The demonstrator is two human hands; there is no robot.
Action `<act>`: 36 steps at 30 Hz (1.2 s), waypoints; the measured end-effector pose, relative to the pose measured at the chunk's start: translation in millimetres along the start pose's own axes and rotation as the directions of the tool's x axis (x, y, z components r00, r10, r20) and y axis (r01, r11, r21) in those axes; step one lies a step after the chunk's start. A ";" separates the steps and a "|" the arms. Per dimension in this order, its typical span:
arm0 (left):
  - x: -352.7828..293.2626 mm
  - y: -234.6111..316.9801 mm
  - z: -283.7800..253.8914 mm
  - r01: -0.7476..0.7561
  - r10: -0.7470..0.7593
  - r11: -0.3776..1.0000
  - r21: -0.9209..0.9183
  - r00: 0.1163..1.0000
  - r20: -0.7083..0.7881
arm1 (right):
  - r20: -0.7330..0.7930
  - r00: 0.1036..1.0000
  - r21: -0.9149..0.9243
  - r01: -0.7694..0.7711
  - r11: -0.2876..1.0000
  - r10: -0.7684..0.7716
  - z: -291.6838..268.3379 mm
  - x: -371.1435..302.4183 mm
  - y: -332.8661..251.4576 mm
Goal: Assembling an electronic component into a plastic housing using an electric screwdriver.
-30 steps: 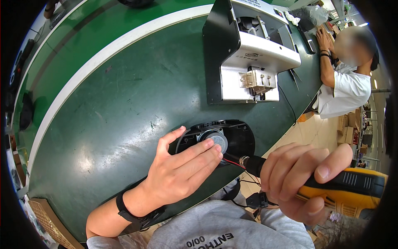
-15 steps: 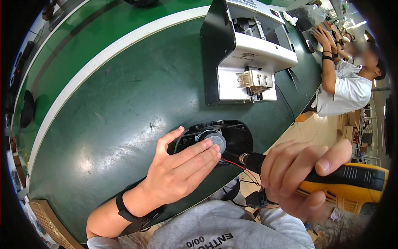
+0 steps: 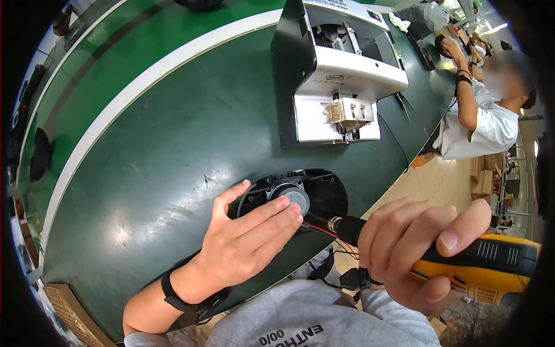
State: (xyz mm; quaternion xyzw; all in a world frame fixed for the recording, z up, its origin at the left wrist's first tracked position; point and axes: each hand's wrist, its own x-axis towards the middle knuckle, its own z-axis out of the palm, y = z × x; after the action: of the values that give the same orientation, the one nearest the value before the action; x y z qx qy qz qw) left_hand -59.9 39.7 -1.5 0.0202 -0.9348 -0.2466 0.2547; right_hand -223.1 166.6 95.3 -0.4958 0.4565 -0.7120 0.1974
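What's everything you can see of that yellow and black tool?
The tool has a yellow body with ribbed black panels, seemingly plastic, and a narrower black front with a shiny metal collar. It lies roughly sideways in the right hand, its front pointing left toward the round grey part. Whether its tip touches anything is unclear.

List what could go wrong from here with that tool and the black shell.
1. The yellow-and-black tool in the right hand points in close to the left hand, so a slip might hurt the fingers.
2. The red wire runs close by the tool's front end and could get snagged.
3. The black shell lies near the edge of the green table; a hard push might shift it.
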 end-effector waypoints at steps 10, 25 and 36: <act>-2.4 -3.3 1.2 -0.008 0.008 1.000 -0.013 1.000 0.016 | 0.033 0.999 -0.009 0.000 1.000 0.001 -0.3 3.0 3.8; 2.8 1.3 0.6 0.025 -0.026 0.999 -0.022 0.998 -0.051 | 0.049 0.999 -0.004 0.005 1.000 -0.005 0.1 0.8 6.4; 2.7 1.7 0.2 0.021 -0.022 1.000 -0.023 0.998 -0.054 | 0.079 0.997 -0.011 0.011 1.000 -0.010 -1.6 -0.6 7.0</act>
State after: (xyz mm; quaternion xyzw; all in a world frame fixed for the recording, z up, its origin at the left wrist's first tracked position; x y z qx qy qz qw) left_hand -62.2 40.9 0.4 0.0340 -0.9244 -0.2594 0.2774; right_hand -225.5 164.3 88.9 -0.5270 0.4499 -0.6901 0.2088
